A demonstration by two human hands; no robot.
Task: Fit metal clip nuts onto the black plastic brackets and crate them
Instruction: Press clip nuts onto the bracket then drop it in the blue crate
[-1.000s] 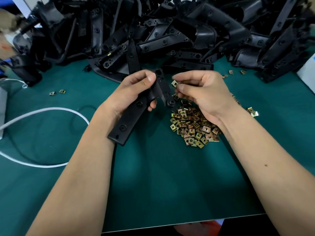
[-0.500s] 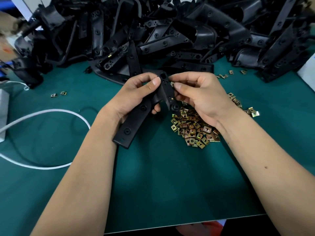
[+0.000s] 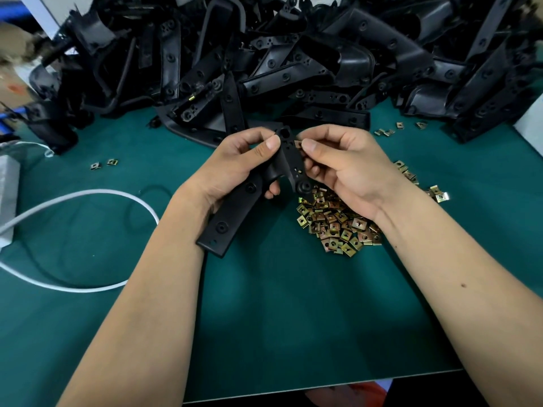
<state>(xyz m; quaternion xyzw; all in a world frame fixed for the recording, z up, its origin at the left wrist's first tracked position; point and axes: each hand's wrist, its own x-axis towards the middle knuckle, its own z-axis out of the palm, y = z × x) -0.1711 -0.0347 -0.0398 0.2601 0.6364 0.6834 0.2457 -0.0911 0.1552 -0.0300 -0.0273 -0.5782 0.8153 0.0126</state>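
Note:
My left hand [image 3: 235,168] grips a long black plastic bracket [image 3: 232,212] above the green mat, its upper end turned towards my right hand. A small brass-coloured clip nut [image 3: 298,144] is pinched between the thumb and forefinger of my right hand [image 3: 349,171], pressed against the right edge of the bracket's upper end. Under my right wrist lies a heap of loose clip nuts [image 3: 338,227]. No crate is in view.
A large pile of black brackets [image 3: 293,63] fills the back of the green mat [image 3: 279,318]. A white cable [image 3: 88,198] loops at the left beside a grey box [image 3: 7,198]. Stray clip nuts [image 3: 104,164] lie at the left, and more stray nuts [image 3: 399,127] at the back right.
My hands have come together: the right hand brought the clip nut from a small gap onto the bracket's upper end. The left hand lowered and tilted the bracket slightly.

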